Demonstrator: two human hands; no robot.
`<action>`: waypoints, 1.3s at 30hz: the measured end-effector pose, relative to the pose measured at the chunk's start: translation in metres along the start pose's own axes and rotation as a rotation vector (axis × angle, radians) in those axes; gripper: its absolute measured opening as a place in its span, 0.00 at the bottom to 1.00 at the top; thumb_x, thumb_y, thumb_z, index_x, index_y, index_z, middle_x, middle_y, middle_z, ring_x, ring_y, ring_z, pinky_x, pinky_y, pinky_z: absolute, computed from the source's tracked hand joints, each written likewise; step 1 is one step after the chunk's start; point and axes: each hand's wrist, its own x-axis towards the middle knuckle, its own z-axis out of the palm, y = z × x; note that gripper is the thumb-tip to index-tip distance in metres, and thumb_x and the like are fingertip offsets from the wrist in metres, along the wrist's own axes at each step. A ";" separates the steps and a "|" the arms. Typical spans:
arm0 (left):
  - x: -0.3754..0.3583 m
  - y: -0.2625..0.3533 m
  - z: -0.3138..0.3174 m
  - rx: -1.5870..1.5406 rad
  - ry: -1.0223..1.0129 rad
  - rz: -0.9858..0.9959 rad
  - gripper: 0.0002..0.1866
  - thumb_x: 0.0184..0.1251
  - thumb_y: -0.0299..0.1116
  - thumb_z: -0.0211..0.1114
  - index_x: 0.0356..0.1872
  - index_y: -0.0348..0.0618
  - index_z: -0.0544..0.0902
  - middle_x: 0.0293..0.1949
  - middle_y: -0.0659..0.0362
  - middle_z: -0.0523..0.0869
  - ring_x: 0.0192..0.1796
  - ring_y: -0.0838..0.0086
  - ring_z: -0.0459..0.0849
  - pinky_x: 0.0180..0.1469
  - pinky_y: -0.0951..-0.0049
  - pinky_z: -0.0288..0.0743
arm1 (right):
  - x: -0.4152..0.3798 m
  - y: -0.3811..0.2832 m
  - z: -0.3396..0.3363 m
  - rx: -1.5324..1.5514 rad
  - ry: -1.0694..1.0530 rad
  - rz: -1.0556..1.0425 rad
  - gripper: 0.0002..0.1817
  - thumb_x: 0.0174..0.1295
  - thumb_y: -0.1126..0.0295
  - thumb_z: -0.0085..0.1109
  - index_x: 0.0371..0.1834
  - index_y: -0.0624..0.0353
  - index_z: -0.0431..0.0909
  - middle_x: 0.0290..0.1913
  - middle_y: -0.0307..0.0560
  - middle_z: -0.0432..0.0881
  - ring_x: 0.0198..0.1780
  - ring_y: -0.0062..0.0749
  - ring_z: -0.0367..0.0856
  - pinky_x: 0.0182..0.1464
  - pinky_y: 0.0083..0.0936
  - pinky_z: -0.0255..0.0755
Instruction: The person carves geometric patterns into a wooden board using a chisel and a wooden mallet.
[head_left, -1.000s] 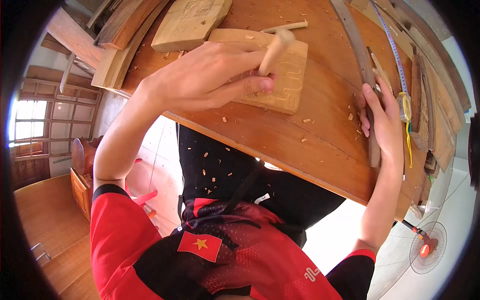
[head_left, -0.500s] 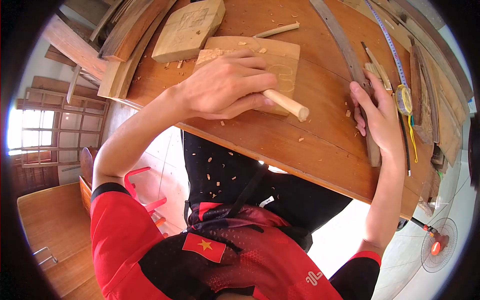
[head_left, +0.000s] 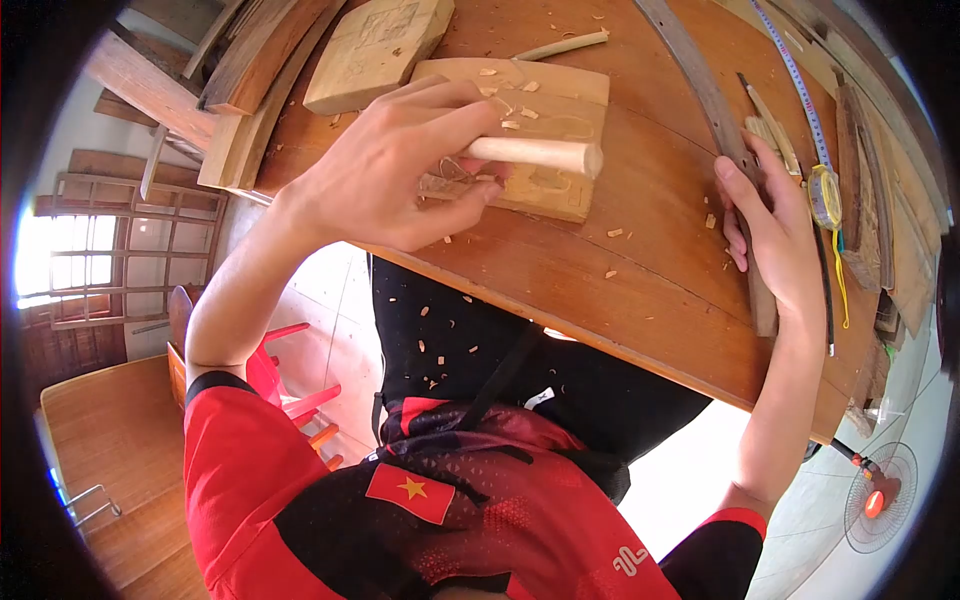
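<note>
My left hand (head_left: 410,165) is closed around a pale round wooden handle (head_left: 540,153), whose blunt end points right; the part at the palm is hidden. It is above a light carved wooden block (head_left: 560,100) with wood chips on top and curved outlines on its face. On the right, my right hand (head_left: 775,225) is closed around a dark, slightly curved wooden strip (head_left: 705,90) that lies on the table. Beyond the first block sits a second light block (head_left: 375,50) with a carved square pattern.
A brown wooden table (head_left: 660,250) carries scattered chips and a thin pale stick (head_left: 565,44). A tape measure (head_left: 826,195) with its blade out and several slim tools (head_left: 770,120) lie at right. Timber planks (head_left: 265,60) are stacked at left. A fan (head_left: 880,498) stands below right.
My left hand has moved left and turned, so the handle now points right rather than down and right. The right hand keeps its hold on the strip. The whole view has shifted slightly.
</note>
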 end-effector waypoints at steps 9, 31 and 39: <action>-0.007 -0.008 0.009 0.080 0.039 0.185 0.16 0.48 0.25 0.71 0.41 0.46 0.80 0.46 0.60 0.91 0.48 0.57 0.82 0.50 0.58 0.78 | 0.000 0.001 0.000 -0.007 -0.007 0.010 0.29 0.73 0.54 0.66 0.69 0.62 0.75 0.26 0.33 0.73 0.17 0.13 0.64 0.18 0.17 0.56; -0.004 -0.024 0.004 -0.178 -0.005 0.137 0.13 0.49 0.30 0.61 0.35 0.45 0.69 0.41 0.55 0.88 0.45 0.56 0.79 0.52 0.61 0.74 | -0.001 0.002 -0.001 -0.030 -0.020 0.016 0.31 0.73 0.53 0.66 0.71 0.63 0.73 0.26 0.33 0.72 0.17 0.14 0.65 0.18 0.17 0.56; -0.008 -0.012 -0.009 0.004 -0.080 0.094 0.22 0.51 0.35 0.77 0.37 0.45 0.70 0.47 0.56 0.90 0.49 0.58 0.83 0.54 0.60 0.77 | -0.001 0.004 0.003 -0.047 0.002 0.015 0.34 0.72 0.53 0.67 0.72 0.64 0.72 0.25 0.33 0.71 0.18 0.13 0.65 0.19 0.17 0.56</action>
